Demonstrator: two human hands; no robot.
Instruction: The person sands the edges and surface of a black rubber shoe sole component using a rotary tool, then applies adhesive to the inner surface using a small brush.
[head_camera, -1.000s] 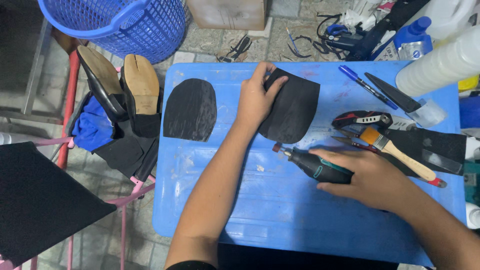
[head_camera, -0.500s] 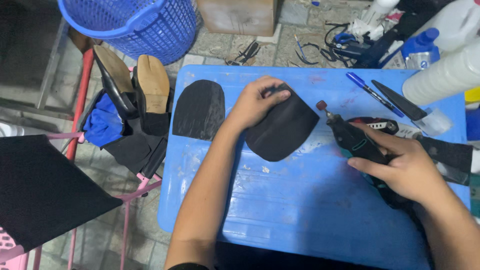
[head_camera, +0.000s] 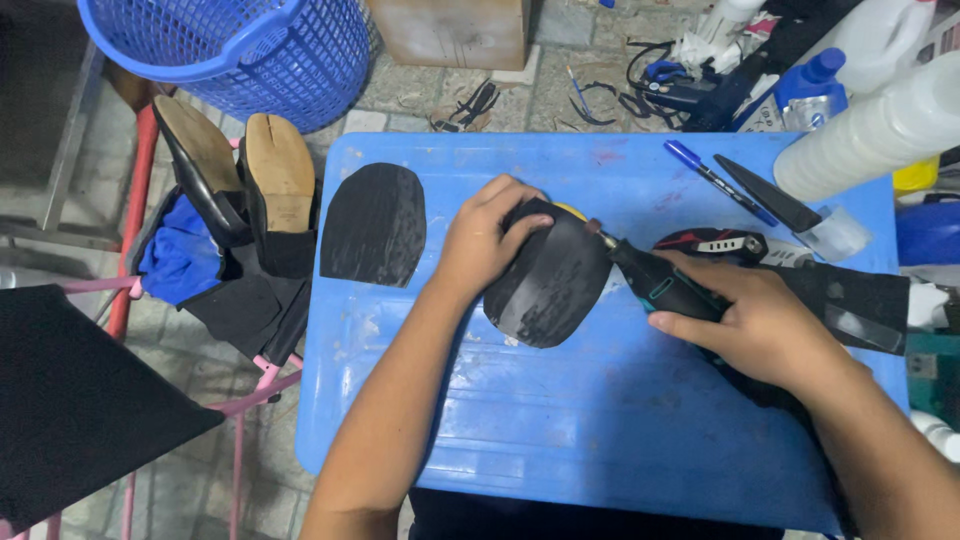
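Far left, a pair of shoes (head_camera: 240, 180) sits upside down off the counter (head_camera: 560, 440), tan soles up, w/ a blue basket (head_camera: 240, 50) behind. On the blue counter's left end lies a spare black sole piece (head_camera: 375, 225), flat, apart from the hands. Left hand (head_camera: 485, 240) is clenched over the top edge of the second black rubber sole (head_camera: 550, 285), pressing it to the counter near the middle. Right hand (head_camera: 760, 325) has a closed grip on the rotary tool (head_camera: 655, 280); its small bit touches the sole's upper right edge, just beside the left fingers.

Risks, as I judge them: bit is close to those fingers, so a skid could nick them. Sole is pinned at one end only, so it may spin or chatter & gouge the edge. Pen (head_camera: 715, 180), knife (head_camera: 765, 192) & bottles (head_camera: 870, 120) crowd the right side; an elbow could knock them.
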